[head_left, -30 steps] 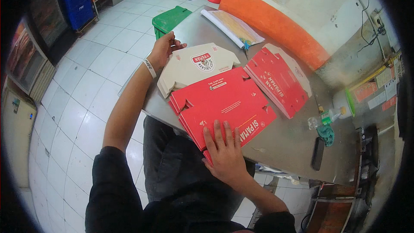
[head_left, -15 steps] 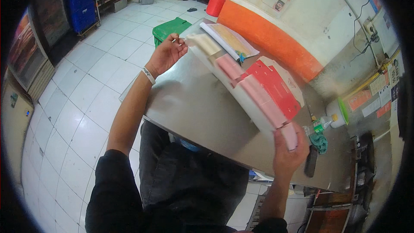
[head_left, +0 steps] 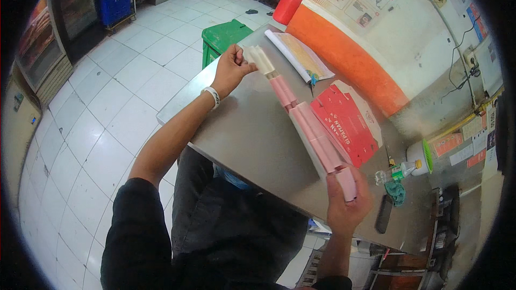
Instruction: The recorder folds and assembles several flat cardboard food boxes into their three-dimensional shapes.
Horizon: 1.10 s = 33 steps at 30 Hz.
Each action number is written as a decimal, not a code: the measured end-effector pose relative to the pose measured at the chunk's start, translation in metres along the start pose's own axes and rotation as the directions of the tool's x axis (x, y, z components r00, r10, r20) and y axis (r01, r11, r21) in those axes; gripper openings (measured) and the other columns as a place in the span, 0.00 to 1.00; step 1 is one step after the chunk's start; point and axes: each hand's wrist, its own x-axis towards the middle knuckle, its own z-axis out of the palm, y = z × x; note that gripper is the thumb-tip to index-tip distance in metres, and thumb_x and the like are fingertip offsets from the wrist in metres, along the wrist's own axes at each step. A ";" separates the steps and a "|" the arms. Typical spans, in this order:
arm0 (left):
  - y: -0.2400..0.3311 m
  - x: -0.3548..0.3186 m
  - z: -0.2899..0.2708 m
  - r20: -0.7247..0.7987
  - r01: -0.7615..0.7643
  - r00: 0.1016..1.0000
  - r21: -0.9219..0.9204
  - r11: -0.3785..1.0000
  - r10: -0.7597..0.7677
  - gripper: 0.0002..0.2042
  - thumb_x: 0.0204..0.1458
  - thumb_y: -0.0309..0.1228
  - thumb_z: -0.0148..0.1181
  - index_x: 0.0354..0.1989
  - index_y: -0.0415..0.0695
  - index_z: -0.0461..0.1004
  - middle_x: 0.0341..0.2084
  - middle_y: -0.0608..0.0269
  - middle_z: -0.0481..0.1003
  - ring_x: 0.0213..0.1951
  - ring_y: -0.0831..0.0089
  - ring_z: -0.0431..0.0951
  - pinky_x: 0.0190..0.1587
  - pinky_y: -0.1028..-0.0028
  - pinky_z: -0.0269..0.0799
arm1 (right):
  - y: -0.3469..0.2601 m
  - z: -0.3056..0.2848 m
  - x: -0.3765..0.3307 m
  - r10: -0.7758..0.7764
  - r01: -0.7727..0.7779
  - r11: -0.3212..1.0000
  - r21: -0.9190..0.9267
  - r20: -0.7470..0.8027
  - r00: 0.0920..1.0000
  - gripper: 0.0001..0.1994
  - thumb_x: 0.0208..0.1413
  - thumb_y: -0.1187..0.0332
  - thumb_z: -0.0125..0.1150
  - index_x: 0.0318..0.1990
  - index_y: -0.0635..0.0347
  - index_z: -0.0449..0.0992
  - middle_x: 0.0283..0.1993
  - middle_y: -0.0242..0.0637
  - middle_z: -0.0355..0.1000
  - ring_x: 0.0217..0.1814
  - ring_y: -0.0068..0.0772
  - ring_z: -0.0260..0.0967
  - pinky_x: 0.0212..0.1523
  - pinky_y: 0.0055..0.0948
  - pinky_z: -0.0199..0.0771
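Observation:
A long, narrow strip of folded pink and cream card [head_left: 314, 131] stretches slantwise above the table between my hands. At its far, cream-coloured end, my left hand [head_left: 232, 72] is closed, thumb and fingers pinching the edge. My right hand [head_left: 349, 204] grips the near pink end, its thumb on one side and the fingers partly hidden behind. Just right of the strip lies a flat red printed card box [head_left: 346, 123] with pale flaps. Past it are scissors with blue handles [head_left: 313, 80] beside a sheaf of papers [head_left: 301, 53].
The grey metal table [head_left: 242, 129] ends close to my legs. On its right stand a plastic bottle [head_left: 399, 172], a green cloth [head_left: 395, 193], a dark flat object [head_left: 384, 214] and a white tub with a green rim [head_left: 419, 156]. A green bin [head_left: 228, 37] stands beyond the far edge.
The strip has come nearer to me and left over the table. My left hand's fingers, looser before, now pinch its far end. The view has shifted slightly.

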 end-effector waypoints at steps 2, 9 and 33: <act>-0.001 -0.003 0.000 0.019 -0.002 1.000 -0.056 0.998 0.003 0.24 0.45 0.24 0.76 0.28 0.49 0.57 0.22 0.77 0.59 0.26 0.85 0.61 0.33 0.82 0.65 | -0.006 0.004 -0.002 -0.035 0.034 0.999 0.006 0.102 0.994 0.14 0.56 0.72 0.69 0.49 0.66 0.79 0.38 0.46 0.80 0.37 0.29 0.79 0.39 0.28 0.77; 0.009 -0.023 0.017 0.007 0.029 1.000 -0.068 0.997 -0.028 0.12 0.52 0.23 0.68 0.45 0.40 0.78 0.35 0.68 0.79 0.34 0.81 0.75 0.39 0.78 0.72 | -0.001 0.016 -0.011 -0.089 0.090 0.996 -0.003 0.116 0.989 0.17 0.55 0.72 0.68 0.51 0.68 0.78 0.39 0.51 0.80 0.39 0.38 0.83 0.40 0.30 0.79; -0.029 -0.030 -0.003 0.126 0.417 0.906 -0.427 0.802 -0.404 0.09 0.64 0.31 0.57 0.47 0.41 0.68 0.34 0.60 0.78 0.34 0.69 0.83 0.35 0.70 0.83 | -0.011 0.047 -0.013 -0.235 0.230 0.971 0.070 0.088 0.968 0.17 0.54 0.75 0.69 0.50 0.72 0.76 0.40 0.55 0.80 0.38 0.41 0.83 0.39 0.32 0.81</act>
